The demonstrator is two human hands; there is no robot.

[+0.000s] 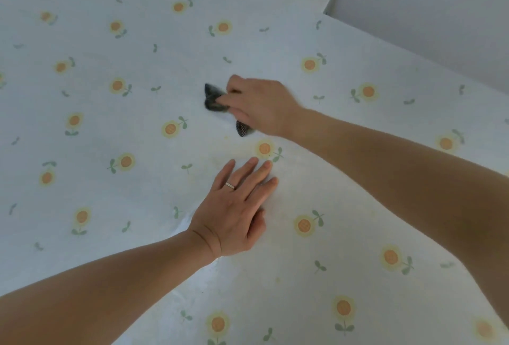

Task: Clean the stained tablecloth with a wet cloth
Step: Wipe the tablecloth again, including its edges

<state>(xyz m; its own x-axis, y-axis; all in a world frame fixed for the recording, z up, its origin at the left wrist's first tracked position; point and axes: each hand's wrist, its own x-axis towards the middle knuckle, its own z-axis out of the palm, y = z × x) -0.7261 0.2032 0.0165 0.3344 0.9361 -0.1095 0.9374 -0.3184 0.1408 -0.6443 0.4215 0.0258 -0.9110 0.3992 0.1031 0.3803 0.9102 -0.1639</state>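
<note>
The left hand (234,207) lies flat, palm down with fingers spread, on the tablecloth (110,124), a white sheet printed with sunflowers; a ring (230,185) sits on one finger. A faint yellowish stain (237,151) shows just beyond the fingertips. Farther off, the right hand (261,105) grips a dark cloth (213,98), bunched and pressed onto the tablecloth

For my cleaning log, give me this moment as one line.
step: wiping | right hand: gripping dark cloth on tablecloth | left hand: flat, pressing tablecloth | faint yellowish stain between hands
</note>
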